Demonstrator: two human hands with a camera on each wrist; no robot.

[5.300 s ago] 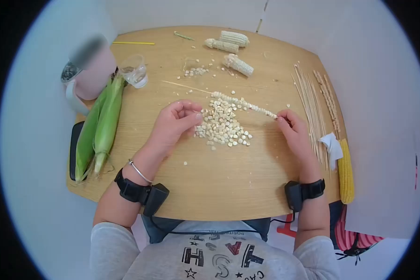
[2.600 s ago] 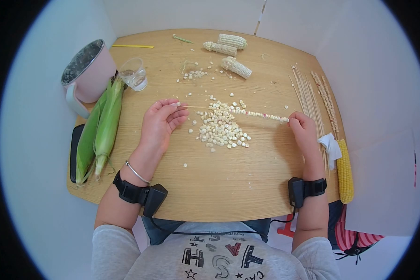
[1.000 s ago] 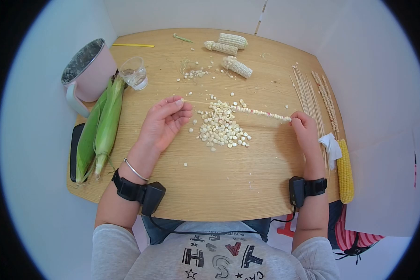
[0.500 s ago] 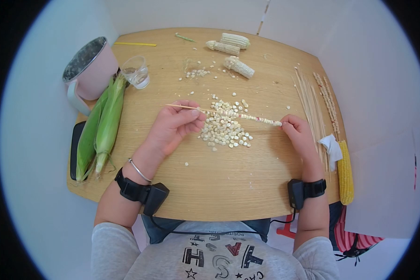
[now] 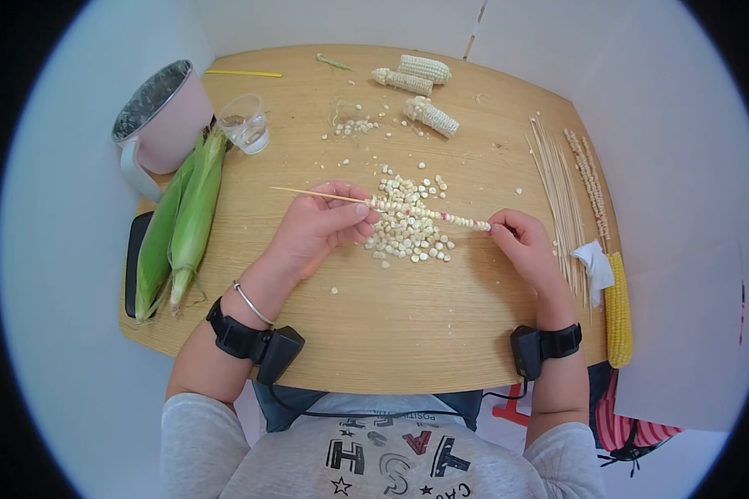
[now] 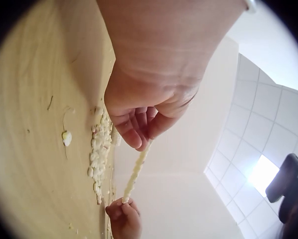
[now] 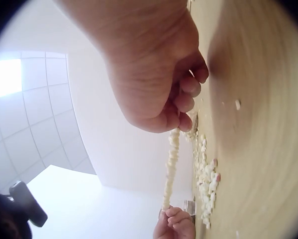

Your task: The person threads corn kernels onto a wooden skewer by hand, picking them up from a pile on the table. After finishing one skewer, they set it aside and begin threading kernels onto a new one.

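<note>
A thin skewer threaded with pale kernels (image 5: 429,214), a few of them reddish, is held between both hands above a heap of loose kernels (image 5: 408,243). The left hand (image 5: 312,229) pinches it at the left end of the kernel row, and bare stick sticks out leftward past the fingers. At the other end the right hand (image 5: 528,249) pinches the tip between thumb and fingers. In the left wrist view the kernel row (image 6: 135,177) runs from the left fingertips to the right hand (image 6: 124,219); the right wrist view shows it (image 7: 171,167) too.
Green husked corn (image 5: 195,216), a pink pot (image 5: 175,125) and a clear cup (image 5: 245,125) stand at left. Pale cobs (image 5: 431,116) lie at the back. Bare skewers (image 5: 558,195), threaded skewers (image 5: 589,179), a tissue (image 5: 592,266) and yellow corn (image 5: 617,312) lie at right.
The left hand has moved from the skewer's far left end rightward to the kernel row, so bare stick now shows behind it. The right hand has shifted slightly left.
</note>
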